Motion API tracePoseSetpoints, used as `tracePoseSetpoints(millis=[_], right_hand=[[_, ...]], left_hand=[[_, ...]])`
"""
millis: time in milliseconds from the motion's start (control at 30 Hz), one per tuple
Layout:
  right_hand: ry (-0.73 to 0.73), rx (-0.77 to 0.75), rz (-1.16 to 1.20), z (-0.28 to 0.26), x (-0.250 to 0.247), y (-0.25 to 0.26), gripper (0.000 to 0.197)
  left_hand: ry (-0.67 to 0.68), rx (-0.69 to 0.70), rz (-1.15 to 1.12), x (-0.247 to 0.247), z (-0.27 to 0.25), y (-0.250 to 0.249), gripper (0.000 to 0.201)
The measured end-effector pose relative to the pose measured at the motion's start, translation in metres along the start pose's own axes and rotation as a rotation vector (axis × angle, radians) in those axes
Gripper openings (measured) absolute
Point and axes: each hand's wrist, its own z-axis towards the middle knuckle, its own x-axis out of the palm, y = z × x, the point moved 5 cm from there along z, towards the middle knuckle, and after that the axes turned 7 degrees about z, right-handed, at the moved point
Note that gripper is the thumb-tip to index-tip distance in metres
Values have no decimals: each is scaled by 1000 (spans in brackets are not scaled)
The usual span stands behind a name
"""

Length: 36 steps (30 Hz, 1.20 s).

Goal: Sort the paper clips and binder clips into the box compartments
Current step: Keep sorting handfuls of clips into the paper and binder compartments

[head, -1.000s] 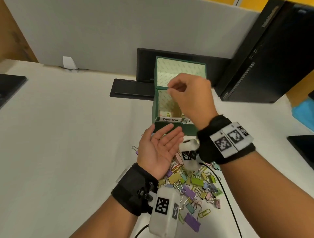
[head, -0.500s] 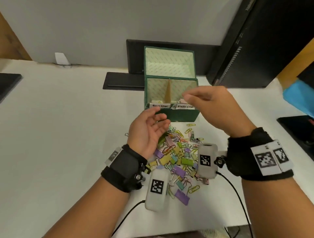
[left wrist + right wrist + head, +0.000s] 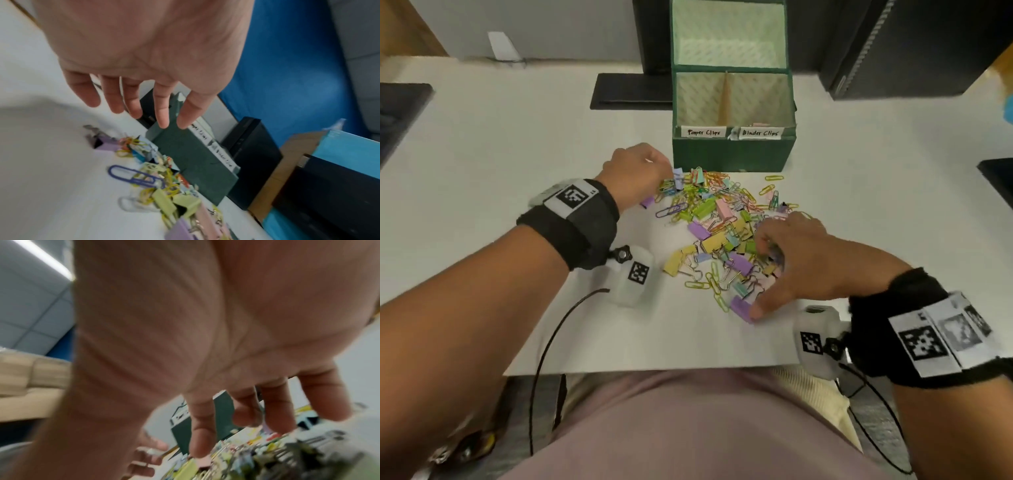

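Note:
A green box (image 3: 732, 154) stands open at the back, with a left compartment labelled "Paper Clips" (image 3: 703, 132) and a right one labelled "Binder Clips" (image 3: 760, 132). Something pink (image 3: 756, 125) shows in the right compartment. In front of it lies a pile of coloured paper clips and binder clips (image 3: 719, 226). My left hand (image 3: 666, 176) hangs palm down over the pile's far left edge. In the left wrist view that left hand (image 3: 133, 110) has straight fingers and holds nothing. My right hand (image 3: 774, 270) is spread on the pile's right side, its thumb touching a purple binder clip (image 3: 741, 306). The right wrist view is blurred.
A black monitor base (image 3: 630, 92) and a black case (image 3: 893, 51) flank the box at the back. Dark objects sit at the left edge (image 3: 400, 102) and right edge (image 3: 996, 174). The table's front edge (image 3: 654, 371) is just below my wrists, with cables hanging over it.
Both hands came down from the box to the pile. The left palm, turned up before, now faces down. My right hand left the box opening and spread over the clips.

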Motion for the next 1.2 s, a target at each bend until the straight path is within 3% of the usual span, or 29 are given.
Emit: tracePoseSetpoints(millis=[100,200,367,467,533,633,700,767,867,967,1033,1133,1200], right_hand=[[70,-36,-144,3,14,11,75],[43,-88,-142,12,19,22,70],[-77,-129,7,33,2,26,59],[-197,-120,9,37,-12,21,61],[-277,-66,35,34,-23,12,76],[-405,70,143,29,-38,-14,98],[-397,208,167,33,-42,-37,105],[-338,316,176,39,-40,-50,108],[-261,254,259,44,-35,-39,109],[-259,82,318,38,-36,-17,80],[-239,17,355,31,-39,-13,76],[-133,61,194,16,-38,-23,77],[-15,98,92,7,-28,-31,64]], left_hand=[[81,-76,293,8,12,7,58],[157,5,498,18,13,-3,74],[209,49,545,29,6,-8,59],[266,129,448,31,-5,-11,57],[298,173,366,28,-15,-14,61],[397,230,468,19,-32,-13,107],[479,262,613,19,-40,-10,129],[516,304,727,27,-44,-9,135],[470,376,738,42,-40,-15,129],[377,399,611,43,-31,-25,108],[276,403,548,34,-25,-29,89],[115,363,561,18,-14,-22,62],[125,319,636,18,-10,-17,60]])
